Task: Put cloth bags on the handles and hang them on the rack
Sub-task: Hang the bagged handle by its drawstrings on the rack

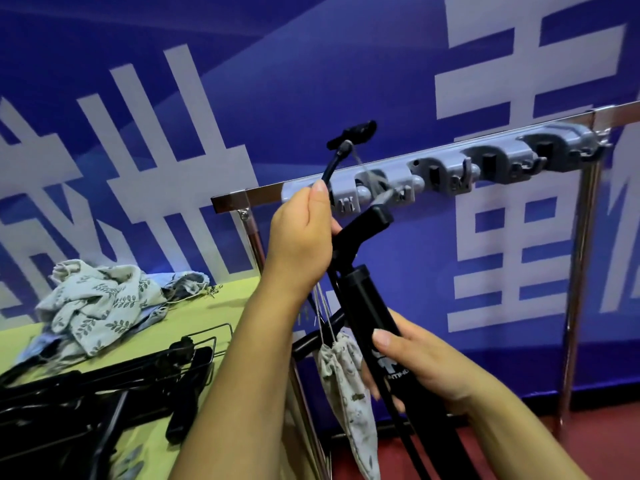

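The cloth bag (343,386) hangs by its drawstring at six o'clock from the left hand (299,237), which is clenched around the black pump's (374,327) handle end. The right hand (415,372) grasps the barrel lower down. The pump's long axis runs toward one o'clock, where the grey rack (450,168) waits near the left hand.
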A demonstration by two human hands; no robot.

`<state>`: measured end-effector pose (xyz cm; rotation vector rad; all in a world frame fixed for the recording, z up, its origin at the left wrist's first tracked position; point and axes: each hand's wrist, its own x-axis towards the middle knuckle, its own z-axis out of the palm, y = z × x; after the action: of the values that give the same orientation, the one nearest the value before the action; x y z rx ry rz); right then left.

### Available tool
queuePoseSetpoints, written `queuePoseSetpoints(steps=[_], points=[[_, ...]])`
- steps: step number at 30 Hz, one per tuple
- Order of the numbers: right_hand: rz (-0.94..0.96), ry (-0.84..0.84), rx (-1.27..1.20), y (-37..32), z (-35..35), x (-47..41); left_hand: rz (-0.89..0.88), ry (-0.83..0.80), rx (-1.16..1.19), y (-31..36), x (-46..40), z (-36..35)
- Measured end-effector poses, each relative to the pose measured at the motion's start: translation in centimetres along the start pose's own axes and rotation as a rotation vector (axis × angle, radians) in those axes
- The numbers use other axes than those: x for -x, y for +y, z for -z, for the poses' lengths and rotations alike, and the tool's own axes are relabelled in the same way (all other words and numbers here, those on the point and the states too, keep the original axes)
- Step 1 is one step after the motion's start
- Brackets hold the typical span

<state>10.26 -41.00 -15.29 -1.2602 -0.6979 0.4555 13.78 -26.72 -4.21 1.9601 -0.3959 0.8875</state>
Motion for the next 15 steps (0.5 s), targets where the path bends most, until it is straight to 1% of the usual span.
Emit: queuePoseSetpoints(steps=[2, 4, 6, 8, 9, 10, 11, 13, 15], points=[[-0.010, -0.017, 0.057, 0.1, 0.0, 0.0, 0.010, -0.003, -0.044, 0.0, 0.1, 0.3], [-0.031, -0.029, 0.100, 0.1, 0.3, 0.5, 0.035, -0.052, -0.055, 0.0, 0.3, 0.6], [-0.022, -0.012, 0.155, 0.2, 1.2, 1.4, 0.054, -0.115, -0.001, 0.1, 1.0, 0.9], [0.009, -0.030, 0.257, -0.7, 1.4, 1.2, 0.060, -0.164, 0.077, 0.4, 2.2, 1.1], [0.024, -0.043, 0.323, -1.6, 1.3, 1.1, 0.051, -0.176, 0.099, 0.5, 3.0, 1.0], [0.016, -0.041, 0.329, -2.2, 1.5, 0.9, 0.030, -0.175, 0.103, 0.5, 3.8, 0.8], [-0.005, 0.033, 0.284, -2.8, 1.8, 0.9, -0.002, -0.160, 0.090, 0.5, 4.7, 0.4], [0.109, 0.172, 0.110, -4.2, 2.2, 0.2, -0.075, -0.108, 0.013, 0.1, 6.3, -0.7], [0.174, 0.297, 0.064, -5.7, 2.0, -0.2, -0.138, -0.053, -0.084, -0.2, 7.8, -2.0]])
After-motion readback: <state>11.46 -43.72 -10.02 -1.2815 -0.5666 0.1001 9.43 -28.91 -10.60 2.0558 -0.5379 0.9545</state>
